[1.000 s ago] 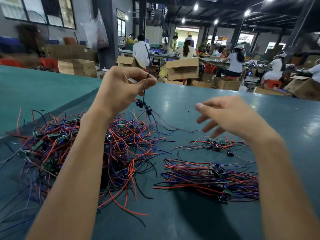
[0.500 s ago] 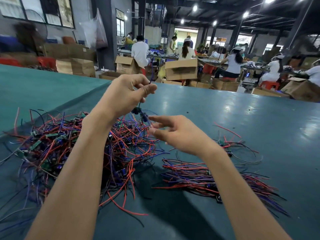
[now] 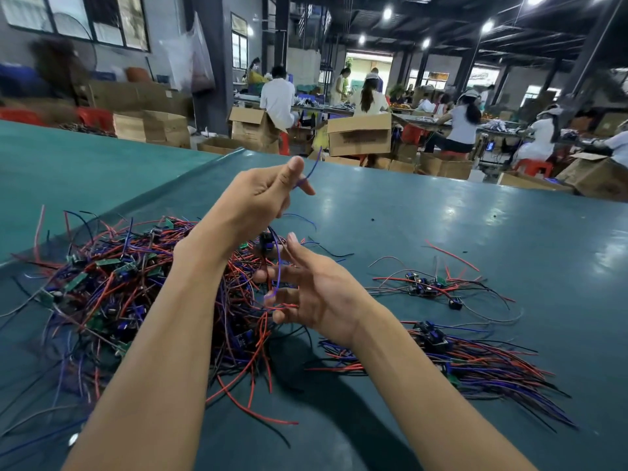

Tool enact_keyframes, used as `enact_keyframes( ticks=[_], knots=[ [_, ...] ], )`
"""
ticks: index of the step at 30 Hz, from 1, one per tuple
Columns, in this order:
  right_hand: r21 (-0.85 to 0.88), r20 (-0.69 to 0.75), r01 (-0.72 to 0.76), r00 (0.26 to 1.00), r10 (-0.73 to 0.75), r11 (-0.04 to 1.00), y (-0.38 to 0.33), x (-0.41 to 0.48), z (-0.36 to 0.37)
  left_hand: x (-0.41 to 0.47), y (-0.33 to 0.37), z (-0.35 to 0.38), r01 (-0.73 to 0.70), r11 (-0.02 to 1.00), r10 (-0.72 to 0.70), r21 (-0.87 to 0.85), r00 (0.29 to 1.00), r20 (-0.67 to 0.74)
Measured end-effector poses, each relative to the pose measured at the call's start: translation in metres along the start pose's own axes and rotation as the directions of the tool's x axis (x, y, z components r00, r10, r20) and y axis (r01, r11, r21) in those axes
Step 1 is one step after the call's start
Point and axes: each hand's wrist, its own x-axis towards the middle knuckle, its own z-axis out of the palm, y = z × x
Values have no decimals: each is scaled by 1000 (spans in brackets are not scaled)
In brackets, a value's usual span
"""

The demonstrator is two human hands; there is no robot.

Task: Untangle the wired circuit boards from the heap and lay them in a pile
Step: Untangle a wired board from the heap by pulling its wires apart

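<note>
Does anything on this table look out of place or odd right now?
Yes. A small cluster of boards sprawls apart from the pile, behind it on the right, wires splayed rather than aligned. A lone red wire lies loose just beyond it.

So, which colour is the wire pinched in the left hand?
The wire is blue; head view shows it.

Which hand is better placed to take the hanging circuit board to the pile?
Probably the right hand: it is close to the circuit board and nearer the pile. Left hand pinches its blue wire.
</note>
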Motion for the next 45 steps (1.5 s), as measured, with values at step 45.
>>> enact_keyframes(
  ticks=[45],
  knots=[
    [-785, -180, 327, 692, -699, 526, -66, -37, -41, 3, 80, 16, 434, 769, -295, -470, 892, 342]
  ],
)
